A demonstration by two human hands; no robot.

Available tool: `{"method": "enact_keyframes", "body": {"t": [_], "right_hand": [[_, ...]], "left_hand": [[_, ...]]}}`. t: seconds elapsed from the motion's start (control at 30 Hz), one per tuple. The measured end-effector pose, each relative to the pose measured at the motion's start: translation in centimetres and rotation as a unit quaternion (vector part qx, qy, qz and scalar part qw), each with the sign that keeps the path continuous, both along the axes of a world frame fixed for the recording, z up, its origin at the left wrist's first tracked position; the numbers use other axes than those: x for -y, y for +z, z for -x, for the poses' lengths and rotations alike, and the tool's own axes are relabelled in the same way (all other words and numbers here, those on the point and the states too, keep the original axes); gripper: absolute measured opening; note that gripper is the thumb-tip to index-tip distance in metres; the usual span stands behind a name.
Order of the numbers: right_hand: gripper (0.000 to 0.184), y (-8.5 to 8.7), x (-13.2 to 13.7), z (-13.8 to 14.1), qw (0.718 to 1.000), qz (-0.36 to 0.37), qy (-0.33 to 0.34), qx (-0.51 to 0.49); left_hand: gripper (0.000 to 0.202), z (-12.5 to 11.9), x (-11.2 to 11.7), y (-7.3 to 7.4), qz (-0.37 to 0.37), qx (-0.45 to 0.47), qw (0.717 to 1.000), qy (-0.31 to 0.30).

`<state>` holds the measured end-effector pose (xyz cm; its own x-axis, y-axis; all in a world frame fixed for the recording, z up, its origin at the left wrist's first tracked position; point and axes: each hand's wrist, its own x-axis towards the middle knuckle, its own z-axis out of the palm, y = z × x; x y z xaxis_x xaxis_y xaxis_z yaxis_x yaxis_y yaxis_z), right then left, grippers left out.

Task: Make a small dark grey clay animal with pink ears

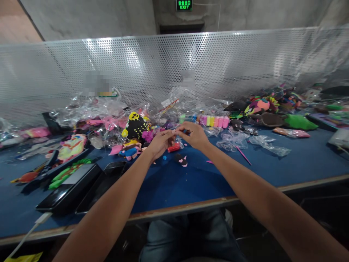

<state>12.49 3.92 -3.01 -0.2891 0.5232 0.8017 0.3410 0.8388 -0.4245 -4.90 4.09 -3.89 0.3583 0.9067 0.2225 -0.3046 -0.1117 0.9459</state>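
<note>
My left hand (160, 143) and my right hand (193, 134) meet above the middle of the table, fingertips pinched together. Whatever sits between the fingertips is too small to make out. Just below them lies a red piece (173, 147), perhaps clay or a wrapped pack. Nearer to me rests a small black clay figure (181, 160) with pink and pale parts. A small blue clay ball (164, 158) lies to its left. Left of my hands stands a black and yellow clay figure (136, 126), with a purple clay piece (148, 136) beside it.
A black device with a white cable (43, 218) and a black tray (109, 182) occupy the left front. Plastic bags (231, 140), a purple stick (243, 155) and a row of coloured clay packs (214, 121) lie right. Behind rises a perforated metal screen (174, 62).
</note>
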Motion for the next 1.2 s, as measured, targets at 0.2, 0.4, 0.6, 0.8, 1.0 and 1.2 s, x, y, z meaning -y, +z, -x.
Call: {"method": "enact_keyframes", "body": {"t": [0.2,0.4,0.6,0.8,1.0,1.2], "right_hand": [[0.023,-0.2,-0.3,0.5,0.975,0.122,0.026,-0.181],[0.038,0.3,-1.5,-0.6,0.915,0.216,0.060,-0.336],[0.042,0.2,-1.2,-0.4,0.884,0.313,0.115,-0.327],[0.045,-0.1,-1.2,-0.2,0.877,0.328,0.128,-0.327],[0.048,-0.2,-1.3,-0.4,0.884,0.331,0.115,-0.309],[0.044,-0.1,-1.5,-0.7,0.882,0.335,0.093,-0.318]], "left_hand": [[0.022,-0.3,0.5,0.8,0.032,0.026,0.999,-0.016],[0.031,0.2,0.1,0.9,0.082,0.021,0.996,0.014],[0.038,0.1,0.0,0.5,0.023,-0.008,0.998,0.054],[0.042,0.1,-0.2,0.5,-0.012,-0.021,0.996,0.085],[0.044,0.1,-0.2,0.6,-0.018,-0.010,0.995,0.101],[0.039,0.0,-0.3,0.6,-0.013,-0.025,0.994,0.105]]}}
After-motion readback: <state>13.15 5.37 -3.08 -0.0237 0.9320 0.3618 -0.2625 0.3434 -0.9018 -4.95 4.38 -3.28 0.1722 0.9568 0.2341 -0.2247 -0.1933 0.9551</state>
